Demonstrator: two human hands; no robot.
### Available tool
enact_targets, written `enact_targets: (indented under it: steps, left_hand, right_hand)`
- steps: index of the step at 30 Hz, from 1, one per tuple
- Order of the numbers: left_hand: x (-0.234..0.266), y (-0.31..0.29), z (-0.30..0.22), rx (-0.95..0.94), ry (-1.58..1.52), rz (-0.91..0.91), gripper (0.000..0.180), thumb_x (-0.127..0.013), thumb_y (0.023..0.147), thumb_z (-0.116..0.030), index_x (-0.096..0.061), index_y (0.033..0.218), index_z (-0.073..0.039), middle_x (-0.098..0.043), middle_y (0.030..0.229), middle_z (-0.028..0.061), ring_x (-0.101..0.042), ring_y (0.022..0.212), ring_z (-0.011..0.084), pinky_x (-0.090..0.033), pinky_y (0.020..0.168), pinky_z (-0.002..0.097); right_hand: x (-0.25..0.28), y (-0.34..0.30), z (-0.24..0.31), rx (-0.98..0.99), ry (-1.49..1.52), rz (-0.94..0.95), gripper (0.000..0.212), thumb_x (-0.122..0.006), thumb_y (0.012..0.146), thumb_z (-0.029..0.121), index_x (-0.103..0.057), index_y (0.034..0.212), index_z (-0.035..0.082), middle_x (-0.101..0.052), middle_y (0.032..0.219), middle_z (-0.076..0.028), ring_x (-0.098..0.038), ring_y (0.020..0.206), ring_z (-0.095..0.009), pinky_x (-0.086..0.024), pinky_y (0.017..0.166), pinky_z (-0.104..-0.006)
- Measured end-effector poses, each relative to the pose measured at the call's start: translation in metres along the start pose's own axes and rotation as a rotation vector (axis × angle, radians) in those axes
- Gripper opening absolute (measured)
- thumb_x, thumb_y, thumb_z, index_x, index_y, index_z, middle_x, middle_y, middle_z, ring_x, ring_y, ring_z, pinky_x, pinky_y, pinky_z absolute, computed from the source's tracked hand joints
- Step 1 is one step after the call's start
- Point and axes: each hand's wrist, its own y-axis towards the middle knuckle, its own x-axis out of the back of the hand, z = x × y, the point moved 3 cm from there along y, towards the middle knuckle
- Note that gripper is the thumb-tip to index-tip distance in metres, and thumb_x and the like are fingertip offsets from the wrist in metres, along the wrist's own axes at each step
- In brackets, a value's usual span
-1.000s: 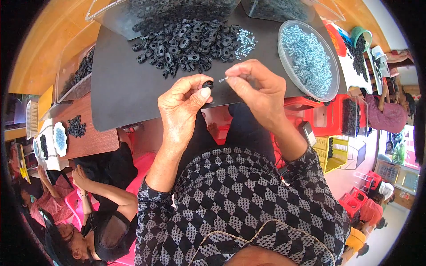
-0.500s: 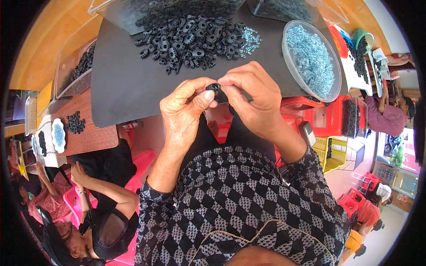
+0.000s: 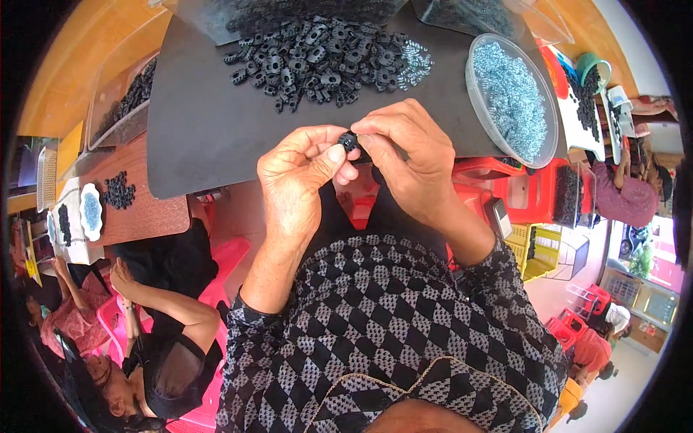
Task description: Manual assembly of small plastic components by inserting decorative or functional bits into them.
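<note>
Between thumb and fingers, my left hand point(image 3: 292, 177) grips a small black plastic cord lock piece point(image 3: 348, 141) just past the table's near edge. My right hand point(image 3: 413, 162) is closed in a pinch against the piece's right side; whatever is between those fingertips is too small to make out. Beyond both hands, a heap of black plastic cord lock parts point(image 3: 310, 63) lies on the dark table point(image 3: 209, 137). Small metal springs point(image 3: 416, 66) are scattered at the heap's right edge.
A round clear tub point(image 3: 473, 97) full of bluish springs stands at the table's right. Clear bins point(image 3: 216, 25) line the far edge. To the left, a person in black point(image 3: 162, 361) sits by a brown table point(image 3: 155, 216). Red crates point(image 3: 530, 191) and yellow crates point(image 3: 541, 249) stand at right.
The black piece has turned in my left fingers and now shows a rounder, ridged face. My right fingertips stay close against it. The whole view has shifted slightly.
</note>
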Motion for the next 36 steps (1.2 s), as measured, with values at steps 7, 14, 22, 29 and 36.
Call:
enact_targets:
  steps: [7, 14, 22, 29, 36]
  left_hand:
    - [0.000, 0.000, 0.003, 0.012, -0.002, -0.032, 0.020, -0.062, 0.084, 0.003, -0.061, 0.103, 0.008, -0.066, 0.082, 0.0124, -0.061, 0.062, 0.0135, -0.050, 0.057, 0.0222]
    - [0.000, -0.002, 0.005, 0.003, -0.054, -0.037, 0.016, -0.062, 0.084, 0.002, -0.061, 0.100, 0.007, -0.065, 0.080, 0.0098, -0.062, 0.062, 0.0139, -0.050, 0.058, 0.0230]
    - [0.003, -0.003, 0.002, -0.010, -0.066, -0.043, 0.015, -0.064, 0.083, 0.001, -0.061, 0.097, 0.006, -0.066, 0.081, 0.0135, -0.061, 0.061, 0.0136, -0.049, 0.056, 0.0232]
    - [0.003, -0.002, 0.002, -0.037, -0.040, -0.023, 0.019, -0.065, 0.082, -0.001, -0.062, 0.099, 0.006, -0.066, 0.082, 0.0143, -0.060, 0.060, 0.0135, -0.048, 0.056, 0.0234]
    - [0.005, -0.004, 0.002, -0.030, -0.045, -0.024, 0.018, -0.066, 0.082, -0.002, -0.062, 0.098, 0.006, -0.066, 0.082, 0.0144, -0.059, 0.060, 0.0134, -0.048, 0.056, 0.0232]
  right_hand:
    - [-0.003, -0.004, 0.001, 0.051, -0.014, 0.001, 0.017, -0.064, 0.073, -0.004, -0.063, 0.088, 0.004, -0.061, 0.079, -0.009, -0.057, 0.072, -0.026, -0.045, 0.064, -0.0345]
    - [-0.007, -0.009, 0.007, 0.036, 0.010, -0.021, 0.025, -0.064, 0.073, -0.005, -0.066, 0.096, 0.006, -0.061, 0.085, -0.008, -0.056, 0.075, -0.024, -0.044, 0.065, -0.0330]
    - [0.025, -0.013, -0.028, -0.233, -0.122, -0.079, 0.019, -0.062, 0.080, -0.004, -0.066, 0.097, 0.000, -0.061, 0.087, -0.007, -0.057, 0.074, -0.011, -0.046, 0.066, -0.0225]
    - [0.025, 0.000, -0.051, 0.010, -0.425, -0.115, 0.019, -0.066, 0.071, -0.002, -0.064, 0.088, 0.004, -0.059, 0.079, -0.010, -0.055, 0.074, -0.029, -0.045, 0.066, -0.0374]
    - [0.010, 0.009, -0.042, 0.097, -0.447, -0.078, 0.021, -0.069, 0.068, -0.003, -0.065, 0.088, 0.005, -0.061, 0.077, -0.008, -0.056, 0.073, -0.025, -0.045, 0.063, -0.0336]
